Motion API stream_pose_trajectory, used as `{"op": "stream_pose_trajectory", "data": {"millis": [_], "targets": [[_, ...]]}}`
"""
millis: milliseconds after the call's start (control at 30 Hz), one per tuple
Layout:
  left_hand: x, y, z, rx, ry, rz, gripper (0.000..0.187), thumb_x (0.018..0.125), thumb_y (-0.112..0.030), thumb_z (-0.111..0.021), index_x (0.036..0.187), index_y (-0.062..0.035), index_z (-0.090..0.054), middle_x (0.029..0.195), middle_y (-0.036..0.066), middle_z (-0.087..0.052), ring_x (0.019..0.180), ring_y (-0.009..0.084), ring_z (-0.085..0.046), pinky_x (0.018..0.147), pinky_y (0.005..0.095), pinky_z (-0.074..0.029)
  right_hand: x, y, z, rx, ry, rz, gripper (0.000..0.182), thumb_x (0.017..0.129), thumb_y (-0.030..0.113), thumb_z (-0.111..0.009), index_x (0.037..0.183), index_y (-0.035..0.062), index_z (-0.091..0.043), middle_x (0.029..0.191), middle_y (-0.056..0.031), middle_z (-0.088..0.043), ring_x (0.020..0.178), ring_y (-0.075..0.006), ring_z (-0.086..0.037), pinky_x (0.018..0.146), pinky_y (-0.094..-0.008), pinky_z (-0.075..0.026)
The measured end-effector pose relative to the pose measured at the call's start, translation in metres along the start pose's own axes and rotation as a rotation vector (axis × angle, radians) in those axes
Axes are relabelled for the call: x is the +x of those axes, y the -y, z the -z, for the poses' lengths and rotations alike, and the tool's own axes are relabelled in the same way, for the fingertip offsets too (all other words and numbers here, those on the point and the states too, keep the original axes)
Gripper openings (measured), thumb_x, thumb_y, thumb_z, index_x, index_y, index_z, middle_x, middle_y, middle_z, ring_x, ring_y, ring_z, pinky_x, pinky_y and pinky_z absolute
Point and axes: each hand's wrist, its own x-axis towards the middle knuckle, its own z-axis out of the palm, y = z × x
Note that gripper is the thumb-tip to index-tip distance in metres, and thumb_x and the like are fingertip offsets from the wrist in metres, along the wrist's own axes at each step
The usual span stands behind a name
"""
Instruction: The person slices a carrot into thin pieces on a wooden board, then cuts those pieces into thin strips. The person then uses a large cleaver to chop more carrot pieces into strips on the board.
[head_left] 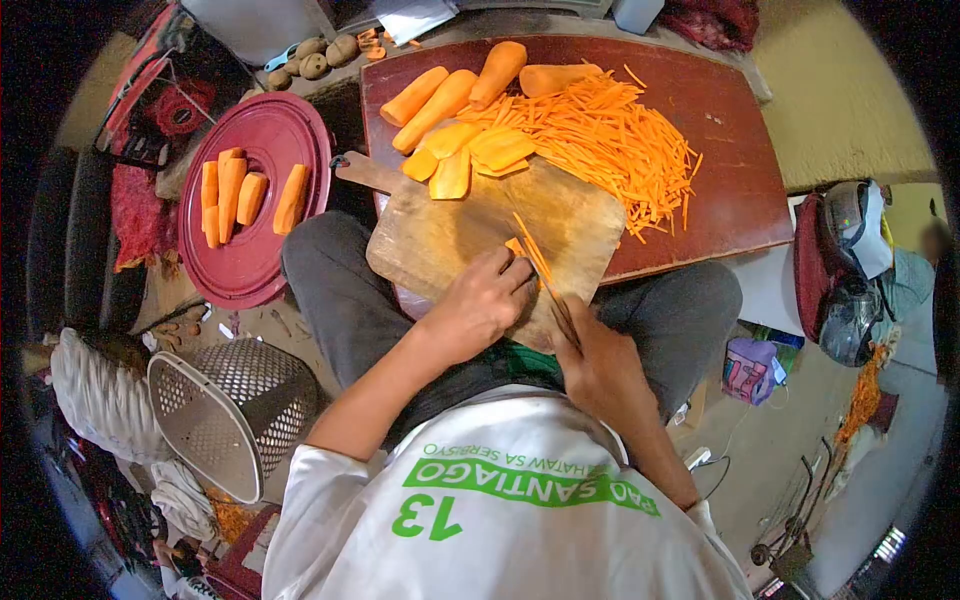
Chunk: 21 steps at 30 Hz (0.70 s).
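A wooden cutting board (420, 235) rests across my lap and against the red table. My left hand (487, 300) is curled on the board, its fingertips pressing on a small carrot piece (515, 246) that they mostly hide. My right hand (603, 360) is closed round a knife (562, 312), whose thin blade lies close beside the left fingers. Cut carrot strips (531, 243) lie along the blade. At the board's far edge sits a pile of carrot slices (500, 148). Behind it, a large heap of carrot sticks (620, 150) spreads over the table.
Several peeled carrots (440, 108) lie on the red table (735, 180). More carrots (232, 190) rest on a round red lid (265, 270) to the left. A perforated basket (205, 430) lies tipped on the floor. Potatoes (314, 66) sit beyond the table's left corner.
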Motion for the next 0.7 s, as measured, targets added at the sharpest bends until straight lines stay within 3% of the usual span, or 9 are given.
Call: {"op": "stream_pose_trajectory", "data": {"millis": [100,200,300,433,533,700], "targets": [[-0.004,0.002,-0.004,0.002,0.056,0.004,0.026,0.085,-0.013,-0.066,0.104,0.0021,-0.076,0.107,0.014,-0.064,0.106,0.0326,-0.062,0.091,0.0414,-0.057,0.03,0.004,-0.002,0.016,-0.001,0.03,0.032,0.107,0.017,-0.06,0.136,0.0059,-0.055,0.104,-0.0282,-0.071,0.099,-0.0533,-0.069,0.079,-0.0576,-0.055],[-0.005,0.0,0.0,-0.031,0.115,0.049,0.039,0.082,-0.013,-0.066,0.115,0.0046,-0.076,0.125,0.017,-0.066,0.117,0.0379,-0.061,0.101,0.0448,-0.056,0.016,0.013,0.008,0.0,0.002,0.033,0.03,0.107,0.018,-0.06,0.133,0.0048,-0.055,0.104,-0.0285,-0.071,0.099,-0.0533,-0.069,0.079,-0.0584,-0.055],[-0.007,0.002,-0.005,-0.014,0.024,0.016,0.028,0.085,-0.013,-0.066,0.107,0.0026,-0.076,0.11,0.015,-0.066,0.109,0.0337,-0.063,0.095,0.0422,-0.057,-0.01,0.004,0.005,-0.022,-0.014,0.016,0.03,0.106,0.017,-0.059,0.133,0.0043,-0.055,0.103,-0.0293,-0.07,0.098,-0.0538,-0.068,0.078,-0.0589,-0.055],[-0.005,0.003,-0.008,0.006,-0.019,0.005,0.027,0.085,-0.013,-0.066,0.106,0.0015,-0.076,0.108,0.014,-0.066,0.108,0.0333,-0.063,0.093,0.0415,-0.058,0.014,0.002,-0.004,-0.056,0.038,0.02,0.033,0.106,0.015,-0.059,0.137,0.004,-0.055,0.103,-0.0303,-0.071,0.099,-0.054,-0.068,0.079,-0.0581,-0.056],[-0.007,0.002,-0.006,0.009,0.021,0.009,0.026,0.085,-0.013,-0.067,0.105,0.0009,-0.076,0.106,0.013,-0.065,0.107,0.0329,-0.063,0.092,0.0409,-0.058,0.04,0.003,-0.01,0.011,-0.053,0.081,0.032,0.106,0.014,-0.059,0.136,0.0046,-0.055,0.103,-0.0308,-0.071,0.1,-0.0532,-0.069,0.079,-0.0574,-0.056],[-0.008,0.003,-0.005,-0.01,0.063,0.023,0.026,0.085,-0.014,-0.067,0.105,0.0002,-0.076,0.104,0.012,-0.064,0.103,0.032,-0.062,0.09,0.0403,-0.057,-0.016,0.009,0.011,0.021,-0.002,-0.023,0.033,0.106,0.014,-0.058,0.138,0.0046,-0.054,0.103,-0.0318,-0.07,0.101,-0.0534,-0.069,0.08,-0.0573,-0.056]]}}
